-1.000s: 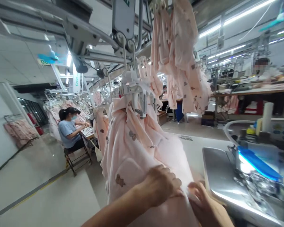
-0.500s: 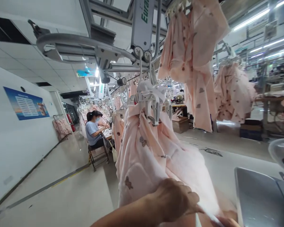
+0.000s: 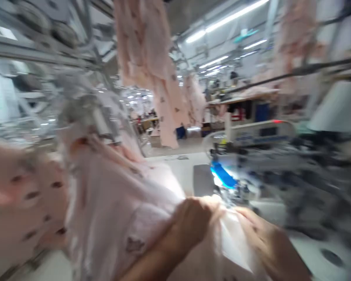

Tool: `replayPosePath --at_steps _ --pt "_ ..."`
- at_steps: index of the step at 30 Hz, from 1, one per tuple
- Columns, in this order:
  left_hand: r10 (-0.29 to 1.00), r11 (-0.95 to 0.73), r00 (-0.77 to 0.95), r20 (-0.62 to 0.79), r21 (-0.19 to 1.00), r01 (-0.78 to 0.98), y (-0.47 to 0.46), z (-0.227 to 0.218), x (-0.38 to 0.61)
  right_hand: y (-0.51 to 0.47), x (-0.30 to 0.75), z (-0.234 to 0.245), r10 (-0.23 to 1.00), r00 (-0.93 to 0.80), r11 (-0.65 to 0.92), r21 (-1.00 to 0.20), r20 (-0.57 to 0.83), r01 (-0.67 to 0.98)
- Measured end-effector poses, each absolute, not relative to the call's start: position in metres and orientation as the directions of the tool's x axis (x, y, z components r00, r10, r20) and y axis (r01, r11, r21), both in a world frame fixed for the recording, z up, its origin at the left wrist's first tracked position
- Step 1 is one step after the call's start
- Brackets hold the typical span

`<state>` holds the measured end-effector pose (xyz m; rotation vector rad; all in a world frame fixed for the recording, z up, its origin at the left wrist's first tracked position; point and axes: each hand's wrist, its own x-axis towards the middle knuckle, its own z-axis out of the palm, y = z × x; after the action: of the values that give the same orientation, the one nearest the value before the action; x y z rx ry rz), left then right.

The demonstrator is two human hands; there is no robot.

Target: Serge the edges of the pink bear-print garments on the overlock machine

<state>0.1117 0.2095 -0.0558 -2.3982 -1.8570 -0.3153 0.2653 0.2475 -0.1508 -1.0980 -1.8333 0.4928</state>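
Observation:
A pale pink garment piece (image 3: 111,203) with small brown motifs hangs from a white clamp hanger (image 3: 89,113) on my left. My left hand (image 3: 197,214) is closed on its edge, knuckles up. My right hand (image 3: 257,234) pinches the cloth a little farther right, and a pale stretch of it runs between both hands. Just beyond my fingers is a sewing machine (image 3: 260,134) with a blue part (image 3: 224,175) at its lit front end. Motion blur hides the fingertips and the exact edge they hold.
More pink cut pieces (image 3: 146,50) hang from the overhead rail ahead. At far left is another hanging pink piece (image 3: 23,199). A grey plate (image 3: 202,179) sits left of the machine, and a white thread cone (image 3: 339,105) stands at right.
My view has swung right, so the hanging garment now sits farther left and the sewing machine has come into view. Both hands have moved with the cloth to the machine's front.

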Motion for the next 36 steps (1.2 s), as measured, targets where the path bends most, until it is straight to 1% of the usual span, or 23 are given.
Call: replayPosePath --at_steps 1,2,4,5,7,8,10,12,14,15,16,17,18,20,21,22,23,25,27,29,31,33,36 --pt "0.964 -0.214 0.199 0.178 0.064 0.975 0.218 -0.056 0.109 0.251 0.268 -0.147 0.867 -0.167 0.473 -0.667 0.47 0.576" --pt "0.977 -0.166 0.157 0.142 0.05 0.985 0.227 -0.056 0.106 0.256 0.268 -0.143 0.896 -0.145 0.405 -0.637 0.42 0.656" --pt "0.989 -0.118 0.119 0.092 -0.012 0.993 0.242 -0.059 0.101 0.266 0.262 -0.136 0.921 -0.091 0.322 -0.609 0.378 0.725" --pt "0.99 -0.107 0.11 0.087 -0.041 0.993 0.247 -0.061 0.1 0.27 0.259 -0.134 0.924 -0.056 0.291 -0.599 0.379 0.746" --pt "0.99 -0.1 0.107 0.093 -0.075 0.992 0.254 -0.064 0.097 0.271 0.254 -0.133 0.901 0.009 0.28 -0.596 0.433 0.753" --pt "0.989 -0.101 0.109 0.103 -0.083 0.991 0.256 -0.066 0.095 0.268 0.253 -0.135 0.871 0.033 0.311 -0.603 0.49 0.734" --pt "0.986 -0.101 0.112 0.123 -0.097 0.99 0.259 -0.069 0.092 0.256 0.251 -0.14 0.764 0.03 0.471 -0.588 0.645 0.658" --pt "0.984 -0.095 0.11 0.138 -0.11 0.989 0.259 -0.071 0.089 0.239 0.249 -0.146 0.649 -0.05 0.628 -0.497 0.759 0.599" --pt "0.978 -0.12 0.135 0.159 -0.098 0.988 0.257 -0.068 0.086 0.225 0.246 -0.147 0.605 -0.137 0.68 -0.421 0.784 0.6" --pt "0.973 -0.147 0.159 0.169 -0.084 0.986 0.253 -0.065 0.085 0.221 0.244 -0.146 0.616 -0.151 0.676 -0.419 0.773 0.606" --pt "0.963 -0.196 0.205 0.177 -0.063 0.978 0.248 -0.06 0.084 0.22 0.243 -0.143 0.635 -0.145 0.668 -0.445 0.759 0.597" --pt "0.945 -0.266 0.267 0.186 -0.031 0.963 0.242 -0.054 0.084 0.22 0.243 -0.139 0.665 -0.126 0.661 -0.501 0.736 0.559" --pt "0.923 -0.342 0.335 0.19 0.006 0.94 0.235 -0.049 0.084 0.221 0.244 -0.135 0.713 -0.118 0.647 -0.585 0.691 0.489" --pt "0.885 -0.443 0.424 0.194 0.07 0.894 0.22 -0.042 0.087 0.224 0.249 -0.128 0.833 -0.157 0.552 -0.786 0.53 0.278" --pt "0.88 -0.454 0.431 0.198 0.086 0.887 0.213 -0.041 0.089 0.225 0.252 -0.127 0.88 -0.192 0.464 -0.87 0.434 0.163" --pt "0.889 -0.432 0.409 0.207 0.083 0.898 0.208 -0.042 0.092 0.224 0.255 -0.127 0.911 -0.221 0.37 -0.927 0.349 0.059" --pt "0.905 -0.382 0.359 0.227 0.065 0.922 0.205 -0.046 0.095 0.222 0.258 -0.128 0.928 -0.252 0.278 -0.96 0.276 -0.026" --pt "0.914 -0.289 0.271 0.302 0.017 0.957 0.202 -0.055 0.103 0.216 0.261 -0.133 0.942 -0.285 0.144 -0.981 0.177 -0.133" --pt "0.897 -0.234 0.231 0.376 -0.039 0.972 0.204 -0.062 0.109 0.212 0.263 -0.137 0.949 -0.292 0.078 -0.985 0.12 -0.152" --pt "0.902 -0.184 0.206 0.379 -0.094 0.978 0.21 -0.063 0.114 0.213 0.263 -0.138 0.958 -0.259 0.096 -0.989 0.122 -0.109" --pt "0.94 -0.133 0.164 0.3 -0.122 0.984 0.22 -0.059 0.116 0.22 0.262 -0.137 0.965 -0.201 0.162 -0.986 0.167 -0.042" --pt "0.977 -0.105 0.125 0.174 -0.119 0.987 0.234 -0.056 0.117 0.229 0.261 -0.137 0.973 -0.139 0.19 -0.981 0.183 0.034" --pt "0.993 -0.113 0.117 0.034 -0.111 0.987 0.253 -0.059 0.116 0.241 0.26 -0.145 0.989 -0.079 0.13 -0.988 0.123 0.089"
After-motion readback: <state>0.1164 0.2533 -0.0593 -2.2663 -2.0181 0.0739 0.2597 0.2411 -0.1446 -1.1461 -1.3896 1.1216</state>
